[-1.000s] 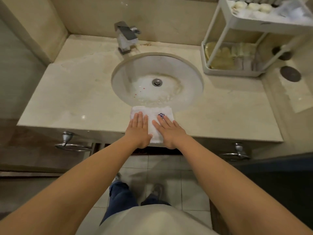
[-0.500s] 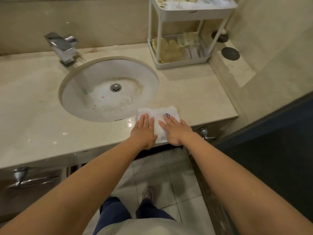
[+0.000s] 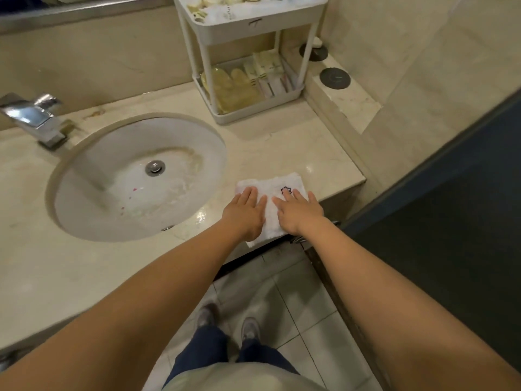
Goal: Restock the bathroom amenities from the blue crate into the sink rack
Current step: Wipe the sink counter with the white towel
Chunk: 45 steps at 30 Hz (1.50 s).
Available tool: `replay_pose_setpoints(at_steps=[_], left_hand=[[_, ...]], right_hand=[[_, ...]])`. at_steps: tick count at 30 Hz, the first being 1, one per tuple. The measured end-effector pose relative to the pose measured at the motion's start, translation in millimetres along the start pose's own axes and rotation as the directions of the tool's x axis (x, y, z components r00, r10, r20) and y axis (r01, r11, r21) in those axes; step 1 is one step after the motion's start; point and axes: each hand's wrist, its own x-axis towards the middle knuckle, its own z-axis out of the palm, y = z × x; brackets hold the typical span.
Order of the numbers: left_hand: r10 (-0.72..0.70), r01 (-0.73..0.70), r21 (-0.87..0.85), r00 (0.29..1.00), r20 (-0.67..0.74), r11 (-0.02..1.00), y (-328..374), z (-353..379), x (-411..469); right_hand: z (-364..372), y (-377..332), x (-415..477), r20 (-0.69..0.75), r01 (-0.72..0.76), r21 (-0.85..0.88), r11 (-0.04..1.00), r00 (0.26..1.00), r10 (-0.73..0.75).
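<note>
Your left hand (image 3: 245,214) and right hand (image 3: 299,214) lie flat and open, side by side, on the folded white towel (image 3: 270,193) | the towel sits at the front edge of the worktop (image 3: 282,148), just right of the sink (image 3: 135,176) | farther back stands the white rack (image 3: 251,21), well apart from your hands, its lower tray filled with packets (image 3: 248,80).

Dim, warm light, glare on the wet countertop (image 3: 310,167), wide-angle bending and blur toward the edges.
</note>
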Motion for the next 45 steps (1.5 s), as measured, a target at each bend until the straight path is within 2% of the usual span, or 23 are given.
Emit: replay_pose_setpoints(at_steps=[6, 10, 16, 20, 28, 41, 45], left_hand=[[0.105, -0.104, 0.097, 0.994, -0.006, 0.99, -3.3, -9.4, 19.4], [0.169, -0.167, 0.147, 0.986, -0.005, 0.975, -11.1, -13.6, 31.5], [0.259, -0.254, 0.188, 0.966, 0.002, 0.949, -23.0, -26.1, 56.4], [0.27, -0.269, 0.184, 0.963, 0.017, 0.945, -25.4, -34.8, 72.4], [0.224, -0.227, 0.128, 0.974, 0.032, 0.966, -16.2, -56.6, 105.8], [-0.053, 0.055, -0.053, 0.998, 0.042, 0.997, 32.7, -89.5, 146.6], [-0.09, 0.092, -0.081, 0.995, 0.035, 0.992, 38.1, -97.9, 158.5]], right_hand=[[-1.4, -3.0, 6.6, -0.017, -0.115, 0.246, 0.963, 0.992, 0.122], [-2.0, -9.2, 10.1, 0.032, -0.178, 0.377, 0.909, 0.983, 0.179], [2.6, -14.6, 23.5, 0.047, -0.272, 0.386, 0.882, 0.96, 0.275], [-5.3, -7.0, 34.3, 0.059, -0.285, 0.387, 0.877, 0.957, 0.286], [-28.3, 23.0, 60.8, 0.077, -0.241, 0.344, 0.907, 0.97, 0.229], [-71.5, 105.1, 110.4, 0.069, -0.011, 0.14, 0.99, 0.998, 0.001], [-82.1, 120.1, 120.8, 0.062, 0.038, 0.117, 0.992, 0.997, -0.045]])
